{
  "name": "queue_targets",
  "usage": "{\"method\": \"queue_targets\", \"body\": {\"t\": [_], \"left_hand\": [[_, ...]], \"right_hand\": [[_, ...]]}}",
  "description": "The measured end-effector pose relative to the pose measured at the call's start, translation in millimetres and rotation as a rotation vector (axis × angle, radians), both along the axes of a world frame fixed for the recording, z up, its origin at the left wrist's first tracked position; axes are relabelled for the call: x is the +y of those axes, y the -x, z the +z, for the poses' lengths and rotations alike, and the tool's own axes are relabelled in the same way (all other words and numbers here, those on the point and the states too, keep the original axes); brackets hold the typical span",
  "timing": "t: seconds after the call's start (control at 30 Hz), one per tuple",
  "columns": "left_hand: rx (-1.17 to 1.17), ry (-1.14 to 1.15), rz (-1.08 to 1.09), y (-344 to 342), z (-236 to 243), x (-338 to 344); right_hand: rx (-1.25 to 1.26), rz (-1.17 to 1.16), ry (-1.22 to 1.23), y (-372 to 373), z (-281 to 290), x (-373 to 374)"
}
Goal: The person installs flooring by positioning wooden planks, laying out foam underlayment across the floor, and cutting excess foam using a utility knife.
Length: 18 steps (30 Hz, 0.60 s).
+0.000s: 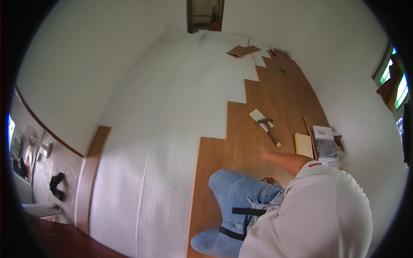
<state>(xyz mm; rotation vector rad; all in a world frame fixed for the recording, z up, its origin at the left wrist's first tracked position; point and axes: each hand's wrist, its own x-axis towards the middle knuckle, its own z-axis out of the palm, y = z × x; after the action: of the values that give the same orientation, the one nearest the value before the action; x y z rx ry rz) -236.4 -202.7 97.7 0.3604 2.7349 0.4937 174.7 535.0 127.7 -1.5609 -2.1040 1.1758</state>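
- White foam underlay point(172, 129) covers most of the floor of a bare, white-walled room, with a dark doorway point(205, 15) at the far end.
- Brown wood-look laminate flooring point(258, 112) is laid in stepped rows along the right side of the room, its edge running in a staircase line against the underlay.
- One long brown laminate plank point(92, 172) lies loose on the left, beside the wall and apart from the laid rows.
- The person kneels on the laid boards in blue jeans with black knee-pad straps point(241, 202) and a pale cream sleeve point(318, 202).
- The right hand point(266, 152) rests flat on the laid laminate, fingers spread and gripping nothing.
- Nearest that hand is a hammer with a wooden handle and dark metal head point(269, 129), lying just beyond it on the boards, not touched.
- The hammer's head lies across a pale rectangular tapping block point(258, 116).
- A short light-wood offcut point(303, 144) lies to the right of the hand, next to a clear plastic-wrapped pack point(327, 144).
- Loose brown offcuts point(242, 50) sit on the underlay at the far end.
- The left hand is out of sight.
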Motion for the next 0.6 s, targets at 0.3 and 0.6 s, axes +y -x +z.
{"method": "queue_targets", "body": {"t": [0.3,0.6], "left_hand": [[-0.318,-0.038,-0.607,-133.3,94.1,298.9],[-0.486,0.025,-0.785,-228.0,109.8,419.0]], "right_hand": [[-0.650,0.175,0.171,-97.9,-65.2,38.0],[-0.939,-0.100,0.361,-29.1,-68.2,34.2]]}}
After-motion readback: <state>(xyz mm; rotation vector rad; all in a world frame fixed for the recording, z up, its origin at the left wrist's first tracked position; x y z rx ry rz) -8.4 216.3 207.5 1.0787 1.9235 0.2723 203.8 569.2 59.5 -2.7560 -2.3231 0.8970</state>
